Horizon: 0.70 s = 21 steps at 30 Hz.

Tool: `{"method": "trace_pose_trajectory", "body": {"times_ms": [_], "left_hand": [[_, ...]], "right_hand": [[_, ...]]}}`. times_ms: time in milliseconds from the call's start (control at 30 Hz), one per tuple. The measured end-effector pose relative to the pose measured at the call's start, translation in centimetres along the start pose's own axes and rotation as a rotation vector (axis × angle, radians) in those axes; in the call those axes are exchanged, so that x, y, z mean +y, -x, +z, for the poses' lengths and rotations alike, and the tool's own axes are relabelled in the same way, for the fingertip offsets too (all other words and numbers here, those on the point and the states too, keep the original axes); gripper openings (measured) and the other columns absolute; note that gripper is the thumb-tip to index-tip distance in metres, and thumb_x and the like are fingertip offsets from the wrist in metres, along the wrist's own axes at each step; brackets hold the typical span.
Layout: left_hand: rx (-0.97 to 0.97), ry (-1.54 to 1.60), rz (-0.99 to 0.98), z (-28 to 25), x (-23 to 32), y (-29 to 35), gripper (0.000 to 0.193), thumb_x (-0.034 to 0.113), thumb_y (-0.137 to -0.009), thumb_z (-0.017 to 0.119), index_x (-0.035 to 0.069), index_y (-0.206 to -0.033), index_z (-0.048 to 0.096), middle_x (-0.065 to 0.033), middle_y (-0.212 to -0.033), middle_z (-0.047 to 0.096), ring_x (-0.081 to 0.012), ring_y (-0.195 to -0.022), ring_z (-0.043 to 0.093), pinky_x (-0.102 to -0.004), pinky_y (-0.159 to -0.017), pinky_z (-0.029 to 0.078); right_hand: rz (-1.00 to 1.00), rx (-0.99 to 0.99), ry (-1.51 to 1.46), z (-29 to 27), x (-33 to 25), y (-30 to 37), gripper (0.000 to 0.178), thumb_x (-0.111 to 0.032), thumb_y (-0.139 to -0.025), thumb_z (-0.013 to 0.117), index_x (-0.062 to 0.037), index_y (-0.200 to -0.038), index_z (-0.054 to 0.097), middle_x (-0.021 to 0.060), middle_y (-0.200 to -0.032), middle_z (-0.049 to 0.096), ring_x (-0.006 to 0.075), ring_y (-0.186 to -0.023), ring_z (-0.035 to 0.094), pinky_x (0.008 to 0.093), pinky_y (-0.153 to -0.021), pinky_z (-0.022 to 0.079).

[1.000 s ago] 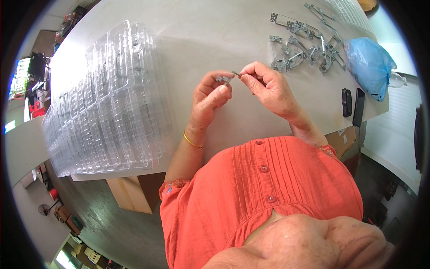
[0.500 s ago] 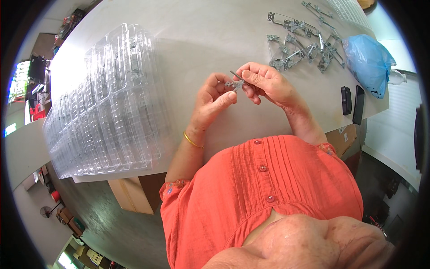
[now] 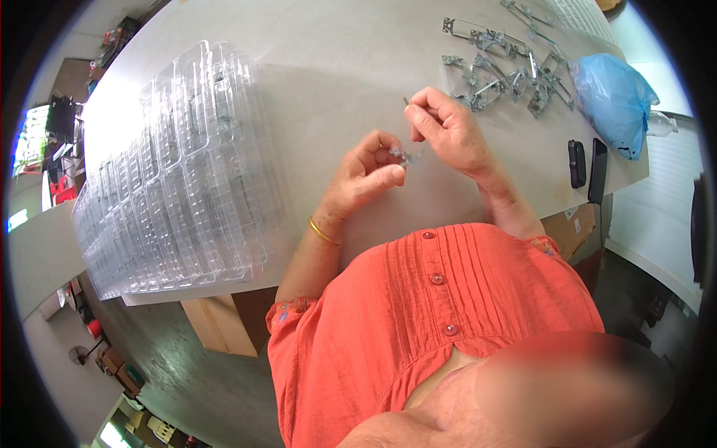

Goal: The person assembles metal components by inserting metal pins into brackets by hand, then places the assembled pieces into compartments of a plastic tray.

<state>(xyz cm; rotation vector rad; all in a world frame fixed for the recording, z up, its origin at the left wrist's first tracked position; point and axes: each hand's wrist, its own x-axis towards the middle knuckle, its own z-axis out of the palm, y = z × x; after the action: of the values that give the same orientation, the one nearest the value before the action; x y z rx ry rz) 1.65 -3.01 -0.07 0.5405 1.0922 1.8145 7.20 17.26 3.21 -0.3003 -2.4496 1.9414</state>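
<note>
My left hand (image 3: 364, 173) is closed, pinching a small grey bracket-like metal piece (image 3: 403, 155) between thumb and fingertips above the table. To its right and a little farther away, my right hand (image 3: 450, 133) is closed too. The tip of a thin dark metal rod (image 3: 407, 100) sticks out past its fingers, and the rest is hidden in the grip. A gap separates the two hands. Beyond my right hand lies a loose spread of similar grey metal brackets and rods (image 3: 489, 91) on the table.
Clear plastic blister trays (image 3: 202, 164) cover the table's left side, with another (image 3: 582, 22) at the far right. A blue plastic bag (image 3: 612, 104), a black case (image 3: 576, 164) and a dark phone-like slab (image 3: 597, 170) lie at right. Cardboard boxes (image 3: 216, 325) stand below the edge.
My hands, together over the metal piece before, have parted. The right moved up and away with the rod; the left shifted slightly right and nearer me with the bracket-like piece.
</note>
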Motion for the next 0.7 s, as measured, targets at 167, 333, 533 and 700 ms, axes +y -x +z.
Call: {"method": "trace_pose_trajectory", "body": {"times_ms": [167, 333, 533, 700], "left_hand": [[0.170, 0.201, 0.103, -1.3, -0.3, -0.2, 0.023, 0.023, -0.098, 0.056, 0.005, -0.113, 0.054, -0.0117, -0.082, 0.063, -0.0085, -0.055, 0.042, -0.0220, -0.052, 0.035], [0.252, 0.270, 0.143, -1.3, -0.2, -0.3, 0.019, 0.022, -0.100, 0.056, 0.007, -0.111, 0.054, -0.0122, -0.079, 0.063, -0.0086, -0.052, 0.043, -0.0222, -0.048, 0.032], [0.277, 0.105, 0.132, -1.1, -0.2, -0.2, 0.024, 0.024, -0.099, 0.056, 0.005, -0.114, 0.054, -0.0108, -0.082, 0.064, -0.0082, -0.053, 0.044, -0.0212, -0.049, 0.033], [0.297, -0.057, 0.133, -0.7, -0.5, -0.1, 0.022, 0.023, -0.098, 0.060, 0.008, -0.114, 0.056, -0.0062, -0.082, 0.063, -0.0061, -0.058, 0.045, -0.0205, -0.051, 0.033]], "right_hand": [[0.001, 0.009, -0.163, -0.2, -0.8, 0.2, 0.009, -0.015, -0.100, 0.059, -0.0061, -0.101, 0.063, -0.0056, -0.073, 0.056, 0.0023, -0.067, 0.051, 0.0207, -0.059, 0.042], [0.000, -0.125, -0.152, 0.7, -1.1, 1.2, 0.008, -0.011, -0.101, 0.057, -0.0051, -0.103, 0.063, -0.0072, -0.074, 0.052, 0.0007, -0.066, 0.045, 0.0195, -0.057, 0.037], [-0.015, -0.133, -0.073, 1.0, -0.8, 1.2, 0.009, -0.009, -0.102, 0.056, -0.0037, -0.105, 0.062, -0.0072, -0.075, 0.052, 0.0000, -0.064, 0.042, 0.0195, -0.056, 0.036], [-0.014, -0.158, -0.082, 1.0, -1.0, 1.3, 0.009, -0.008, -0.102, 0.055, -0.0033, -0.104, 0.061, -0.0063, -0.074, 0.053, 0.0003, -0.063, 0.043, 0.0202, -0.056, 0.036]]}}
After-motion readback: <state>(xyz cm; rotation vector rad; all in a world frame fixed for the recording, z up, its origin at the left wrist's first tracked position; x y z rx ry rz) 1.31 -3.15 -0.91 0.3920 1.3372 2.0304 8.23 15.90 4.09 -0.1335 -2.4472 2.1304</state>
